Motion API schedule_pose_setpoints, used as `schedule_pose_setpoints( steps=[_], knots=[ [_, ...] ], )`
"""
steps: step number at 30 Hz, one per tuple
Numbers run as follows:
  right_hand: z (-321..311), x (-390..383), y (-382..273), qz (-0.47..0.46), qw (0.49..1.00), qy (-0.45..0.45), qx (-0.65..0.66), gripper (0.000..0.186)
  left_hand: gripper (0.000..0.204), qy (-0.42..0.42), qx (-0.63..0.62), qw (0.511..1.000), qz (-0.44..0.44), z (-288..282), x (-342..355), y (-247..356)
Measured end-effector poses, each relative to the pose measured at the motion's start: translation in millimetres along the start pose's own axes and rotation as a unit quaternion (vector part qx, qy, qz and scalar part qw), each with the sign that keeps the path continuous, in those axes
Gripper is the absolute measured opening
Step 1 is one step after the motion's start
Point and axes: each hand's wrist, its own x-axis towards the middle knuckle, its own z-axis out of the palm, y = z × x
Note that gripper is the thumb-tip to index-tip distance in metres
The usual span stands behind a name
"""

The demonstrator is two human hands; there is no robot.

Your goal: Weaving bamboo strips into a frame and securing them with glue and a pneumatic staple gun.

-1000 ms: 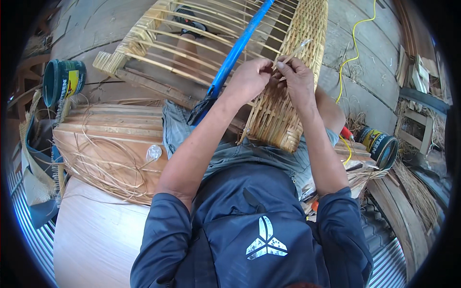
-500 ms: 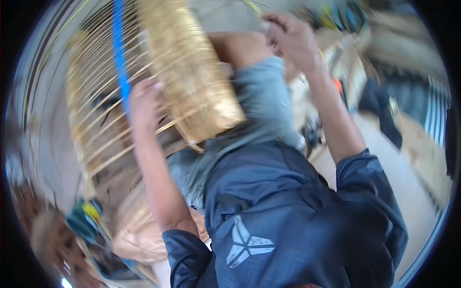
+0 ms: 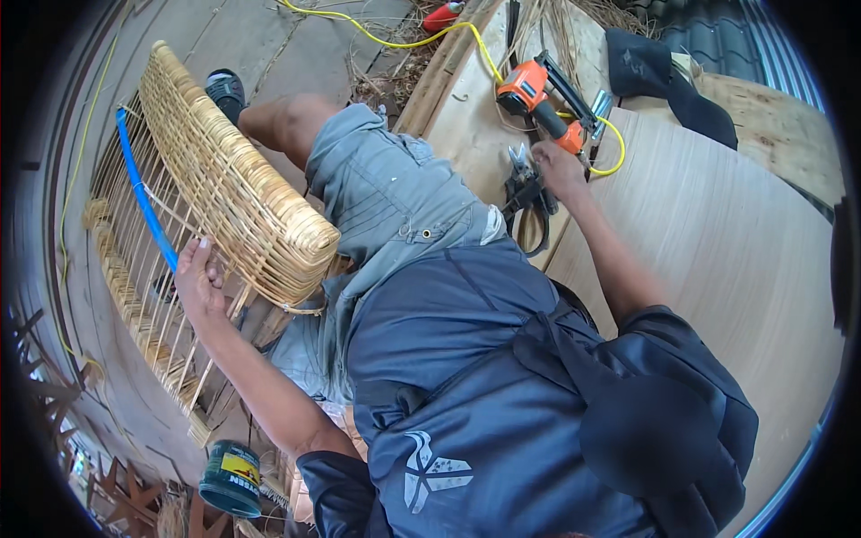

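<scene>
A woven wicker frame (image 3: 224, 179) with thin rods along one side leans by my legs at the left. A blue strip (image 3: 143, 197) runs along the rods. My left hand (image 3: 199, 273) is closed at the strip's near end, its thumb and fingers pinched there against the rods. My right hand (image 3: 560, 169) reaches to the board at the right, fingers curled beside an orange and black nail gun (image 3: 547, 103). Next to those fingers lie pliers (image 3: 518, 157) and a pair of scissors (image 3: 538, 235). What the right fingers hold, if anything, is hidden.
A yellow air hose (image 3: 395, 43) runs to the nail gun across the floor. A dark cap (image 3: 668, 85) lies at the far right beyond a pale wooden board (image 3: 708, 206). At the lower left stands a green can (image 3: 231, 480), near star-shaped brown pieces (image 3: 126, 498).
My right hand has come down from raised in the air to the tools beside the nail gun. My left hand stays at the blue strip; the view has shifted and the wicker frame sits lower.
</scene>
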Motion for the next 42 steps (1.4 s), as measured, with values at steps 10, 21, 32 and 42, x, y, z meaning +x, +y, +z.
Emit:
schedule_pose_setpoints(
  steps=[10,21,32,42],
  knots=[
    [14.8,-42.6,-12.7,-0.274,0.943,-0.120,-0.144,0.043,0.032,0.008,0.002,1.000,0.023,-7.0,-4.5,-2.1],
    [-32.9,-5.5,-233.8,-0.128,0.931,-0.180,0.291,0.036,0.024,-0.012,-0.089,0.996,0.024,-7.1,-2.2,-7.2],
    [86.2,9.5,-475.9,-0.347,0.783,-0.509,0.089,0.034,0.019,-0.048,-0.173,0.984,-0.002,-14.1,2.5,-12.0],
    [97.2,20.3,-478.7,-0.313,0.757,-0.562,0.114,0.017,0.032,-0.095,-0.158,0.983,0.016,-20.3,2.1,-12.7]
  ],
)
